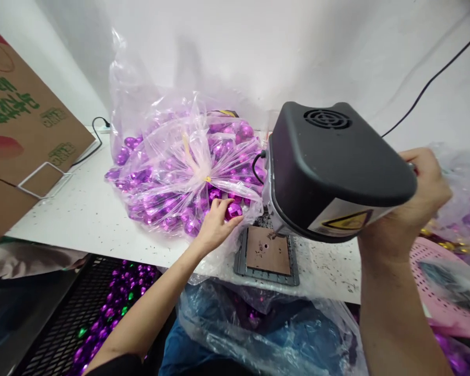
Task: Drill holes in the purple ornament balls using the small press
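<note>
My left hand point(217, 222) pinches a shiny purple ball point(234, 211) between thumb and fingers, at the front of a clear plastic bag point(198, 156) full of similar balls. A yellow tie gathers the bag's neck. To the right stands a black machine point(337, 151) with a round vent on top and a yellow warning label. My right hand point(426, 193) is closed at its right side around a handle, mostly hidden by the hand and housing. Below the machine lies a brown square plate point(268, 250) with a small hole, set on a grey base point(293, 277).
A cardboard box point(27, 130) leans at the left beside a white wire frame point(43, 183). Black crates with purple and green beads point(129, 292) sit below the table edge. Plastic film point(270, 324) covers my lap. A pink perforated basket point(446, 282) stands at the right.
</note>
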The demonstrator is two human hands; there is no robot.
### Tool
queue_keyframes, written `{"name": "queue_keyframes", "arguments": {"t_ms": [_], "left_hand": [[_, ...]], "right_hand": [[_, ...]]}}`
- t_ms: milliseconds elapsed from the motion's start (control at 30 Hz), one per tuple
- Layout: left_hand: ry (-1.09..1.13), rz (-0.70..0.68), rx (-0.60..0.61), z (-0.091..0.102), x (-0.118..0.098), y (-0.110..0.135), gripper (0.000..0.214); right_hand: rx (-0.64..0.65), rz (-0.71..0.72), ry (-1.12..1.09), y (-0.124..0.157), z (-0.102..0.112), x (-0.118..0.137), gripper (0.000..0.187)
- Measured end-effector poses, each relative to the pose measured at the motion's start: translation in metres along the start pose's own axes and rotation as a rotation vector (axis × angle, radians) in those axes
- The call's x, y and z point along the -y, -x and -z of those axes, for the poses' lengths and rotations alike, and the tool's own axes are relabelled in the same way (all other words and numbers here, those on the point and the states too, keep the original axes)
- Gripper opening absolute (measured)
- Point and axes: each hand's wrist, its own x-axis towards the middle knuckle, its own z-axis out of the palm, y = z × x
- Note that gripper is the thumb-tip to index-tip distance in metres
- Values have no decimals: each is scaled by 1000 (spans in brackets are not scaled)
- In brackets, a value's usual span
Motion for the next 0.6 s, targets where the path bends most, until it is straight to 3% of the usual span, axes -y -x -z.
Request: {"name": "queue_keyframes", "arguments": {"t_ms": [100,200,267,600], "left_hand": [[752,182,240,1,-2,22,55],[1021,275,394,-15,-6,36,57],[969,232,367,-29,-9,41,54],[327,-155,8,-76,-6,47,48]], "right_hand": [[4,19,0,1,0,1,35],[8,16,-5,1,1,2,36],[20,11,-13,2,1,2,36],[27,37,-24,2,3,2,34]]}}
